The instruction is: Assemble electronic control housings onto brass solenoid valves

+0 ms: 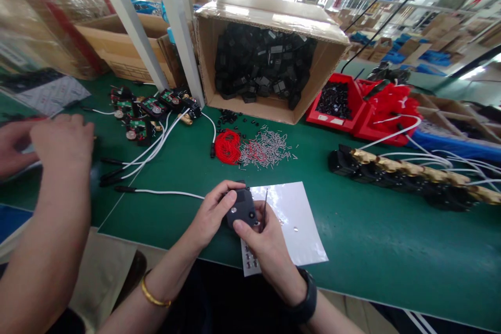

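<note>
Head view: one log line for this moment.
left hand: gripping black housing | right hand: gripping housing, thin tool | white sheet: on green table

Black boxy housing [243,202] with silver spot [234,210] — between both hands [214,209], slim tool [265,206] alongside

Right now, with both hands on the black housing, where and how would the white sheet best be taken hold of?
Probably by its right edge, pinched between thumb and finger coming from the right. The white sheet is thin and lies flat on the green bench; that edge is uncovered, while the right hand and black housing hide part of its left side.
</note>
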Demonstrator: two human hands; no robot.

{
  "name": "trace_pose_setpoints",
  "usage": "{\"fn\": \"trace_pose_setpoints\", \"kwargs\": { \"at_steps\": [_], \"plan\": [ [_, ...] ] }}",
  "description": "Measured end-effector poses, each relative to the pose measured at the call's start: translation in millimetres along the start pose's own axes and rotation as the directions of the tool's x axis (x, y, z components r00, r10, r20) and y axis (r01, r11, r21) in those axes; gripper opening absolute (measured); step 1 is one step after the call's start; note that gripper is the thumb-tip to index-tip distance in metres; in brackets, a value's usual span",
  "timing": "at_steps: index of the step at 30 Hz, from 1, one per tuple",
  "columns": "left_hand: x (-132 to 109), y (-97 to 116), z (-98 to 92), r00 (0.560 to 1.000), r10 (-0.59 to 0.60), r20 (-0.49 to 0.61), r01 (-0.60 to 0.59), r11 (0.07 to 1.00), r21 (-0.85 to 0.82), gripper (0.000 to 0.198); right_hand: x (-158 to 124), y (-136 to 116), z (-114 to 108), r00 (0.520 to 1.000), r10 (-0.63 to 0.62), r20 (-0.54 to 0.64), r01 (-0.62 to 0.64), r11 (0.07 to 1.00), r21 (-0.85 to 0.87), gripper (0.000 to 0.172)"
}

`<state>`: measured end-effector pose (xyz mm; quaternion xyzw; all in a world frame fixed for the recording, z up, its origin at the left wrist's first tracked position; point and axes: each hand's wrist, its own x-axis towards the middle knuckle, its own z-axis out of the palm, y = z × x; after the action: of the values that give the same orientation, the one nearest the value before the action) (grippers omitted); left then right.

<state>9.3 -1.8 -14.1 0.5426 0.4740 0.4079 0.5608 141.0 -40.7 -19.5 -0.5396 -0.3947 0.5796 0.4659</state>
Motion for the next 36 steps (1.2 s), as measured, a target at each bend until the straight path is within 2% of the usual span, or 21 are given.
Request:
{"fn": "trace_pose_setpoints", "kwargs": {
  "at_steps": [3,7,11,13,18,22,26,29,33,36],
  "plan": [
    [-6,-1,-10.1,0.996,-0.001,0.091,0.004,0.999,-0.035,0.036,-4,0,2,1.0,-0.017,0.013,0.017,1.0,0.005,0.04],
    [-14,-3,-25.0,0.976,-0.026,0.216,0.047,0.994,-0.094,0.067,-10,-3,2,0.997,-0.021,0.076,0.027,0.997,-0.072,0.04],
    [-17,-6,-34.1,0.965,-0.052,0.257,0.084,0.99,-0.113,0.062,-12,-9,3,0.994,-0.028,0.103,0.044,0.987,-0.156,0.035],
    [-17,-9,-34.8,0.968,-0.047,0.248,0.08,0.989,-0.124,0.058,-11,-10,4,0.995,-0.036,0.097,0.054,0.981,-0.189,0.035],
    [-16,-13,-28.5,0.989,-0.027,0.145,0.038,0.997,-0.072,0.053,-12,-3,2,0.997,-0.035,0.066,0.049,0.974,-0.222,0.04],
    [-15,-14,-23.2,0.992,-0.006,0.124,0.015,0.998,-0.068,0.047,-14,6,-3,0.998,0.004,0.065,0.003,0.993,-0.117,0.048],
    [-14,-14,-22.5,0.991,-0.02,0.135,0.032,0.995,-0.09,0.045,-15,9,0,0.997,0.065,0.042,-0.064,0.998,-0.023,0.05],
    [-14,-15,-24.6,0.986,-0.039,0.165,0.059,0.991,-0.119,0.047,-15,9,5,0.998,0.055,0.006,-0.055,0.998,0.015,0.049],
    [-14,-16,-28.6,0.972,-0.057,0.23,0.103,0.976,-0.191,0.06,-15,9,8,1.0,0.021,0.009,-0.021,1.0,0.004,0.047],
    [-12,-18,-30.1,0.966,-0.067,0.249,0.124,0.967,-0.223,0.058,-14,7,6,1.0,0.011,0.021,-0.01,0.998,-0.059,0.045]
  ]
}}
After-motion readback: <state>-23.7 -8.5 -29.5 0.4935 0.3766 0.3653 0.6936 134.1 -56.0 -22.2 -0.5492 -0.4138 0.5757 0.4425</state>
